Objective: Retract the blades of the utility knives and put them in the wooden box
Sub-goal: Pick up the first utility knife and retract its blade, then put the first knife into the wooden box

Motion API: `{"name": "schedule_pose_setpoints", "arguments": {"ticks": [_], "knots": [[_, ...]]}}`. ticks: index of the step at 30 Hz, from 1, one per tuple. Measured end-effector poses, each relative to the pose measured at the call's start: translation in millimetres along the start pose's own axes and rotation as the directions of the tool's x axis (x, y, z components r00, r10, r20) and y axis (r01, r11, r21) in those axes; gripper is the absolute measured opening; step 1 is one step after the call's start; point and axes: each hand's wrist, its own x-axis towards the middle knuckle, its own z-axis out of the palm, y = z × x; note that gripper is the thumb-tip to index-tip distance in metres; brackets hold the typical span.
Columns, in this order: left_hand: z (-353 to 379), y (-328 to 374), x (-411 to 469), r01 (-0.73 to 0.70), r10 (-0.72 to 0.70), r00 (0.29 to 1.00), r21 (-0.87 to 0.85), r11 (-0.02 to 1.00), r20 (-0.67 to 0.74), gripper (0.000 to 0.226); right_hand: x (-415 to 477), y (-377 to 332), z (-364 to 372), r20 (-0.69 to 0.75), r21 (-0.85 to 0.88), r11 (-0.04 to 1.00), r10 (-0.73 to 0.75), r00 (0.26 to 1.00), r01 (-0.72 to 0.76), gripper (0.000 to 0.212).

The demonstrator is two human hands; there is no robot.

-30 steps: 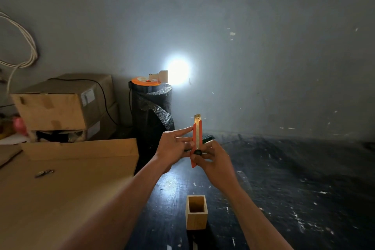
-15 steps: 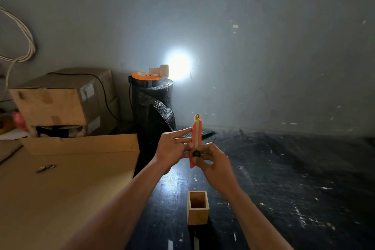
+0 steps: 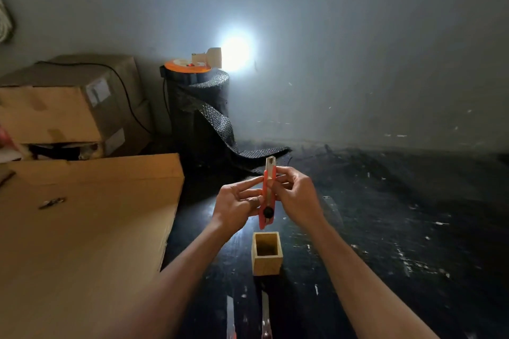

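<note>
Item: orange utility knife (image 3: pixel 268 195). Compared with half a second earlier, I am seeing the black slider knob sitting lower on the handle, near its bottom end, and the knife hanging closer over the wooden box (image 3: pixel 267 253); the right hand (image 3: pixel 297 195) is now gripping higher up the body instead of around the knob. The knife is standing nearly upright, long axis vertical, metal tip pointing up and slightly far, butt end pointing down at the box opening, just above it and not touching. I cannot tell whether any blade is still protruding from the tip.

Left hand (image 3: pixel 237 206): fingers partly curled, pinching the knife's left edge. Right hand: fingers closed on its right side near the top.

Wooden box: open-topped, upright on the dark tabletop (image 3: pixel 385 228), near me and centred. Two more knives (image 3: pixel 264 316) are lying at the near edge, blades pointing far.

Left: a cardboard sheet (image 3: pixel 82 228); far left, stacked cardboard boxes (image 3: pixel 63 107).
</note>
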Motion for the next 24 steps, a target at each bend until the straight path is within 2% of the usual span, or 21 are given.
{"name": "schedule_pose_setpoints", "arguments": {"ticks": [4,6,10,17,24], "knots": [[-7,-37,18,0.056,-0.022,0.988,0.224,0.973,-0.152,0.034,11,30,7,0.005,-0.004,0.999,0.053,0.999,-0.053,0.018],[-11,-57,22,0.103,-0.025,0.978,0.375,0.921,-0.206,0.033,15,47,12,0.016,-0.021,0.995,0.098,0.995,-0.097,0.016],[-9,-98,24,0.16,-0.092,0.985,0.582,0.798,-0.144,0.054,20,80,22,0.039,-0.083,0.978,0.197,0.98,-0.193,0.013],[1,-156,27,0.306,-0.313,0.943,0.664,0.682,-0.112,0.101,13,137,37,0.097,-0.237,0.921,0.339,0.936,-0.309,0.007],[1,-174,26,0.289,-0.317,0.944,0.684,0.67,-0.088,0.099,-3,162,42,0.14,-0.356,0.872,0.404,0.904,-0.335,0.005]]}}
